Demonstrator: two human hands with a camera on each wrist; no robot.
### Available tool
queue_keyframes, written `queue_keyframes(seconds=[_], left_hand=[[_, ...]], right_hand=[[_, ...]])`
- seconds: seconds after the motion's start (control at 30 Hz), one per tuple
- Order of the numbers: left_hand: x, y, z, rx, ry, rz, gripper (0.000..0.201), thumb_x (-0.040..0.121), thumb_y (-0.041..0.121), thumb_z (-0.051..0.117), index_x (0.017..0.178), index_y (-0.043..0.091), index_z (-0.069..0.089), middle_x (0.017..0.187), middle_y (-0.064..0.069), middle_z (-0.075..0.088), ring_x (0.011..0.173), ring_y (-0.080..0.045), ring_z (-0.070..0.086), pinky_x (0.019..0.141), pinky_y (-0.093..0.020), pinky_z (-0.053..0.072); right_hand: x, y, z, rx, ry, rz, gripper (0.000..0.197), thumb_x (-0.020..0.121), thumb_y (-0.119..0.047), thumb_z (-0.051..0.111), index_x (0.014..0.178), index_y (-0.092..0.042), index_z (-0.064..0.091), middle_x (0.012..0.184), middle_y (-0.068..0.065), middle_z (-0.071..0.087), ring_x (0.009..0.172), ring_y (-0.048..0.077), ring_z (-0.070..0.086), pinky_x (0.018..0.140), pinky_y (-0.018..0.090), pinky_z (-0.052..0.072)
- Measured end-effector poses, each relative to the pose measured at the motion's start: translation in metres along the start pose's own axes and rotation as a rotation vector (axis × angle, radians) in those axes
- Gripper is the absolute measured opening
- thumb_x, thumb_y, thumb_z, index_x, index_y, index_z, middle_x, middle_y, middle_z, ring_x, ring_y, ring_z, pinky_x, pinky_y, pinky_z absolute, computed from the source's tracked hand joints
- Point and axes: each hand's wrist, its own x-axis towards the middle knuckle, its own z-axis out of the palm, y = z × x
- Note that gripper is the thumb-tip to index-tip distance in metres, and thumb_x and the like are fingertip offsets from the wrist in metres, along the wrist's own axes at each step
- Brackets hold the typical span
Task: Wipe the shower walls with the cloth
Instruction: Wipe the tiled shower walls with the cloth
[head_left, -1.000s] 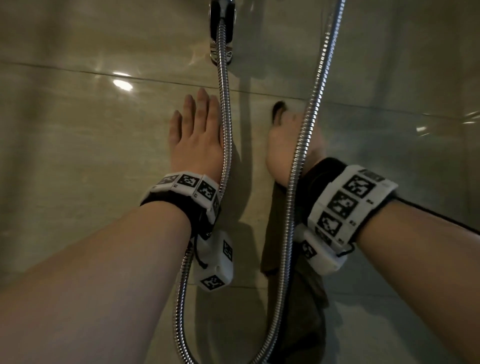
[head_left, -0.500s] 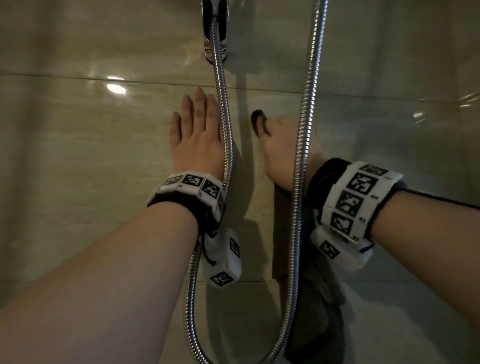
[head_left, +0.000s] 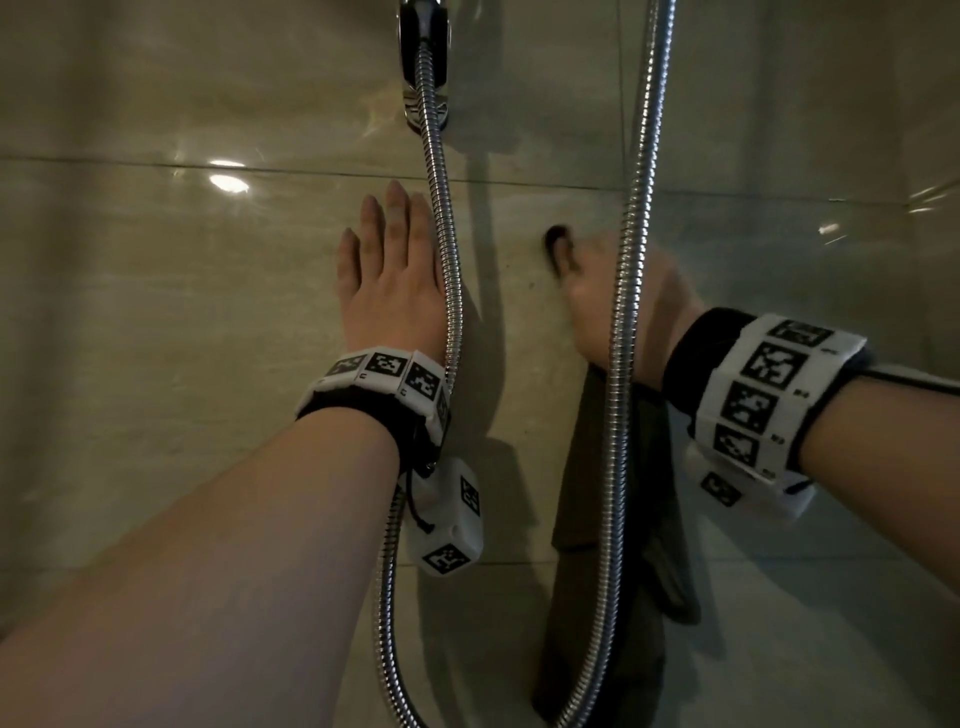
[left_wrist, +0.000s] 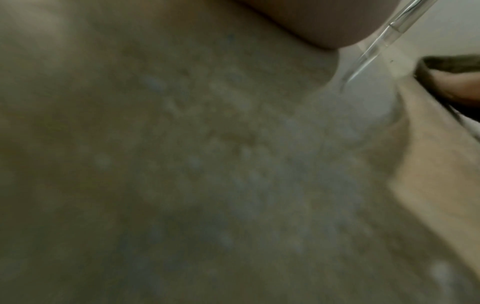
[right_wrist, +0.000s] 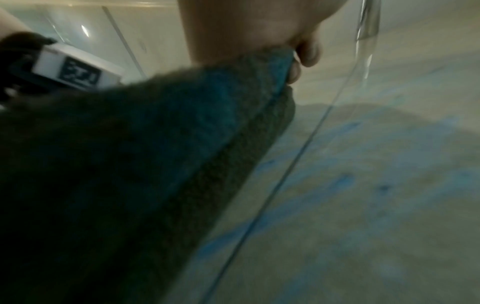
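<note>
My right hand grips the top of a dark cloth and presses it on the beige tiled shower wall. The rest of the cloth hangs down below the wrist. In the right wrist view the fingers curl over the edge of the cloth. My left hand lies flat on the wall to the left, fingers straight and holding nothing. The left wrist view is blurred wall, with the cloth at its right edge.
A chrome shower hose loops down in two strands: the left strand runs by my left hand, and the right strand crosses in front of my right hand. The hose bracket sits above. Tile joints cross the wall.
My right hand swept the cloth slightly left along the wall, then back right, and its forearm swung rightward. My left hand stayed flat in the same spot.
</note>
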Motion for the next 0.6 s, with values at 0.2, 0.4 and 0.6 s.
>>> queue_keyframes(seconds=[0.2,0.4,0.6], left_hand=[[0.0,0.0,-0.001,0.005,-0.002,-0.002,0.056,0.104,0.025,0.016,0.154,0.018,-0.008,0.162,0.0,-0.014,0.148,-0.021,-0.015,0.117,-0.037,-0.013],[0.0,0.001,-0.002,0.019,-0.012,0.0,0.057,0.103,0.023,0.016,0.154,0.017,-0.008,0.162,-0.001,-0.014,0.148,-0.022,-0.014,0.117,-0.038,-0.013],[0.001,-0.001,0.0,0.028,0.003,0.007,0.057,0.103,0.023,0.018,0.154,0.018,-0.007,0.162,-0.001,-0.013,0.148,-0.022,-0.014,0.116,-0.037,-0.014]], right_hand=[[-0.001,-0.006,-0.012,0.104,-0.057,0.141,0.044,0.094,-0.013,0.038,0.135,0.005,0.043,0.134,0.024,0.045,0.116,0.034,0.049,0.091,0.037,0.041],[-0.006,-0.018,0.004,0.203,0.055,-0.055,0.046,0.09,-0.013,0.046,0.133,0.002,0.046,0.115,0.017,0.058,0.093,0.032,0.056,0.073,0.036,0.043],[-0.007,-0.007,-0.01,0.038,-0.088,0.14,0.027,0.096,-0.013,0.034,0.105,-0.006,0.058,0.121,0.019,0.052,0.112,0.034,0.049,0.086,0.039,0.04]])
